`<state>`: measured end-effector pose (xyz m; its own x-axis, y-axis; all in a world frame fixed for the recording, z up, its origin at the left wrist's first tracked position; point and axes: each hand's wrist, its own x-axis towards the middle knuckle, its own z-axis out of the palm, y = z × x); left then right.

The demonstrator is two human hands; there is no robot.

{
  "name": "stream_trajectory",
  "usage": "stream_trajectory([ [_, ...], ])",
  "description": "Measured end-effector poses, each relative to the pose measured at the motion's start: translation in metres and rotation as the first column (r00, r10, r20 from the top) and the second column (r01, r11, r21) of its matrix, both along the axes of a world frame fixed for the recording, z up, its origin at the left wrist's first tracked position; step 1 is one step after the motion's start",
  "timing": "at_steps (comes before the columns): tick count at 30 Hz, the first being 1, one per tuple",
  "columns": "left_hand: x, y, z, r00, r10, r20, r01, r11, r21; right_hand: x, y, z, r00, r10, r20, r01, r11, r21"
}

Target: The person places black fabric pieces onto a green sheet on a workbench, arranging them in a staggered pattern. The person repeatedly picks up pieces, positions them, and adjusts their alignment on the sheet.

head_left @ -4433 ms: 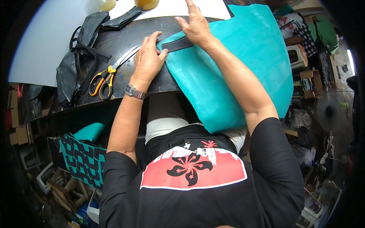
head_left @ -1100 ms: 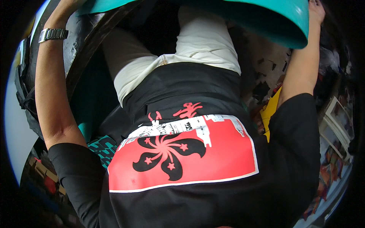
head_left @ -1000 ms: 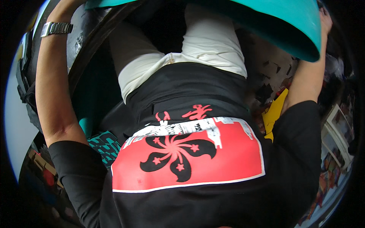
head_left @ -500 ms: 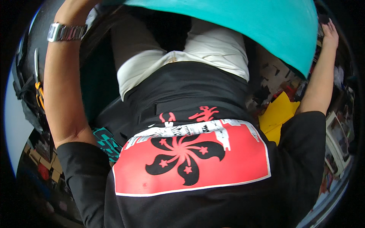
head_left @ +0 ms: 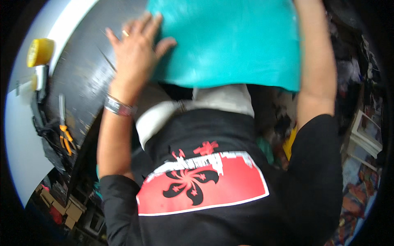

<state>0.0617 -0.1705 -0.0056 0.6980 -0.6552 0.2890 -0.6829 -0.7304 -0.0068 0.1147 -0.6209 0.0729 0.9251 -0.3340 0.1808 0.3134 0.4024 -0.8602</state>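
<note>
A smooth teal sheet, leather-like in look, lies across the dark worktable's edge, and its near edge hangs over my lap. My left hand is open with fingers spread beside the sheet's left edge; the thumb and nearest fingertips reach onto the sheet. Past the sheet's right side runs my right forearm, and that hand is cut off by the top of the picture. Scissors with orange handles lie to the left of my left arm.
The dark, scuffed worktable curves along the left. A yellow roll stands at its far left, near black straps or cloth. Cardboard boxes sit low at left. On the right are a pale frame and cluttered scraps.
The teal sheet has shifted left onto the table. My left hand has come into view beside it. My right hand has swung from the right side up past the top edge.
</note>
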Motion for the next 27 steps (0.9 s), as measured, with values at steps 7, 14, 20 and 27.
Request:
stream_trajectory([
  [7,-0.009,-0.005,0.006,0.992,-0.001,-0.130,-0.010,0.997,-0.082,0.116,0.139,-0.050,0.940,0.199,-0.275,-0.164,0.976,0.147],
  [14,-0.001,-0.011,0.020,0.979,-0.058,-0.196,0.030,0.989,-0.144,0.180,0.125,0.045,0.876,0.353,-0.329,-0.248,0.914,0.321],
  [20,0.028,-0.003,0.041,0.917,-0.143,-0.371,0.090,0.984,-0.156,0.141,0.164,-0.073,0.932,0.019,-0.362,0.169,0.862,0.479],
  [27,0.185,-0.010,0.046,0.746,-0.195,-0.637,-0.048,0.938,-0.343,0.110,0.166,-0.108,0.963,0.009,-0.270,0.119,0.882,0.456],
])
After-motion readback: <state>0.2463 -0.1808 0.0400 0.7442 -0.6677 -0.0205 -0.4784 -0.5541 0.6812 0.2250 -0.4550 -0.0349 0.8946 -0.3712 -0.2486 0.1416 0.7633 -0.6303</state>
